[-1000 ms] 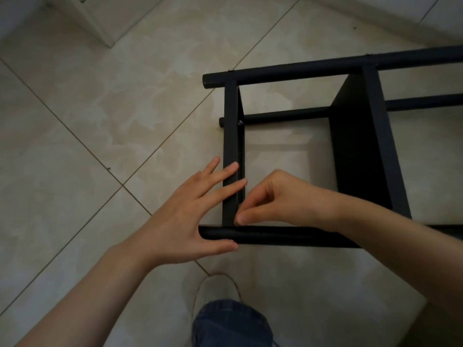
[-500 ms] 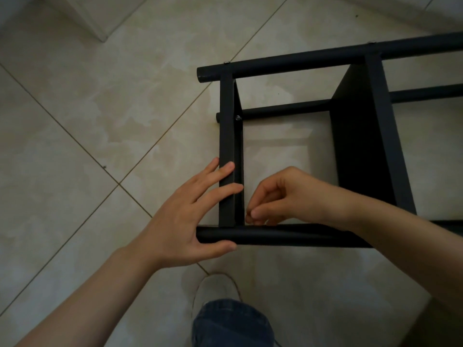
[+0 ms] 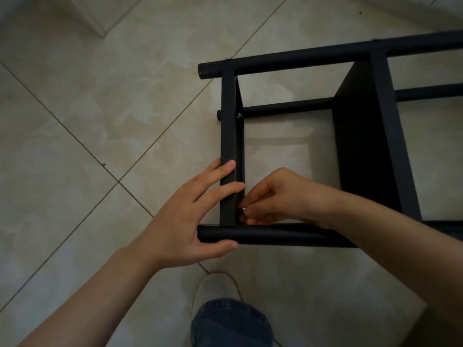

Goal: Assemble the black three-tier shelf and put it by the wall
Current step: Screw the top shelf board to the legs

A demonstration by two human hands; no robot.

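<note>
The shelf (image 3: 363, 151) lies on its side on the floor (image 3: 100, 121), stretching away to the right of both hands. The left hand (image 3: 185, 214) rests with straight fingers on the end panel (image 3: 228, 121). Just beside it, the right hand (image 3: 275, 196) pinches a small screw (image 3: 244, 209).

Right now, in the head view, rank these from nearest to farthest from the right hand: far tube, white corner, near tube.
1. Near tube, just under the right hand.
2. Far tube, across the frame.
3. White corner, top left.
</note>
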